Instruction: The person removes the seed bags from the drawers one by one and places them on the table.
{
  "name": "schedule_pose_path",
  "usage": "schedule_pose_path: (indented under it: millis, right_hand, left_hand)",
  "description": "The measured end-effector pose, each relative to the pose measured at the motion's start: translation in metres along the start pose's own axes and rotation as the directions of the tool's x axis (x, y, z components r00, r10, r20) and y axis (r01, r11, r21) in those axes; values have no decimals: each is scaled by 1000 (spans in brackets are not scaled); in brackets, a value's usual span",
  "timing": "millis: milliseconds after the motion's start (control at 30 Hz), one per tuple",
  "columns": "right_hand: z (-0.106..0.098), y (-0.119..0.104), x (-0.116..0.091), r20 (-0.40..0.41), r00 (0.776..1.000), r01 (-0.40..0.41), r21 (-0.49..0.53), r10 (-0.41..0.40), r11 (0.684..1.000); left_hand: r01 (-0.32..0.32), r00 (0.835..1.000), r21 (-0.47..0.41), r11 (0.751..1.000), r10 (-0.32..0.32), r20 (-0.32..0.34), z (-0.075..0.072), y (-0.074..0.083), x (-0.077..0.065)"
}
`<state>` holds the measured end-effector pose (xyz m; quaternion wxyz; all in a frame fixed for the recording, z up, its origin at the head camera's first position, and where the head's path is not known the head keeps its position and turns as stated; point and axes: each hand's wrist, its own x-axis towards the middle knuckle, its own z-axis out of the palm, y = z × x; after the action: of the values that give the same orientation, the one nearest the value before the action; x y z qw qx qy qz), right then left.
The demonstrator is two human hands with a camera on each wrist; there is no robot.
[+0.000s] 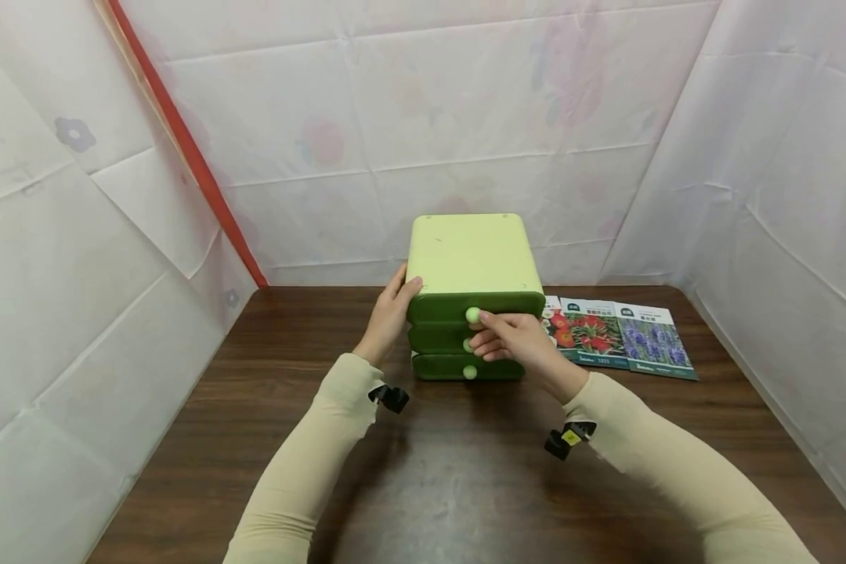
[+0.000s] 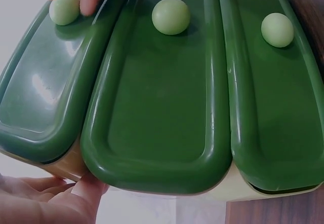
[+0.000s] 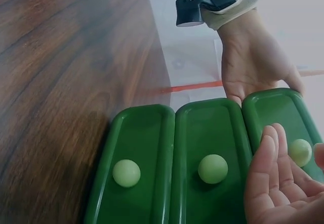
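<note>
A small pale-green drawer cabinet (image 1: 472, 254) with three stacked dark-green drawers stands on the table, each drawer with a round light-green knob. At the top drawer (image 2: 43, 89), my right hand (image 1: 518, 342) pinches the knob (image 1: 473, 315) between thumb and finger; its other fingers curl in front of the middle drawer (image 2: 159, 97). The bottom drawer (image 3: 139, 143) shows its knob uncovered. My left hand (image 1: 389, 317) rests against the cabinet's left side, thumb at the top front edge and fingers extended along the wall. Whether the top drawer is slightly pulled out, I cannot tell.
Several flower-picture packets (image 1: 652, 341) lie right of the cabinet, one partly hidden behind it. The dark wooden table (image 1: 437, 478) meets white sheeting (image 1: 310, 157) at the back and sides. A red strip (image 1: 190, 149) runs down the left back corner.
</note>
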<state>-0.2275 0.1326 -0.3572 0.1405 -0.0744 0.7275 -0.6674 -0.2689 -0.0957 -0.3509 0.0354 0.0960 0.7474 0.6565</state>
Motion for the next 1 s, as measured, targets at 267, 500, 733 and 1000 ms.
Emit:
schedule_pose_path:
  millis: [267, 500, 733, 1000]
  right_hand:
    - [-7, 3, -15, 3, 999, 35, -42, -35, 998]
    - [-12, 19, -16, -1, 1000, -9, -53, 9, 999]
    - [-11, 36, -7, 12, 997, -75, -35, 76, 997]
    - [-3, 49, 3, 63, 994, -86, -13, 86, 996]
  left_hand:
    - [-7, 1000, -15, 1000, 7, -27, -1, -8, 3]
    - [-15, 999, -10, 1000, 15, -29, -2, -7, 3]
    - [-31, 1000, -3, 1000, 31, 5, -3, -7, 6]
    - [-9, 1000, -15, 1000, 9, 2, -1, -10, 5]
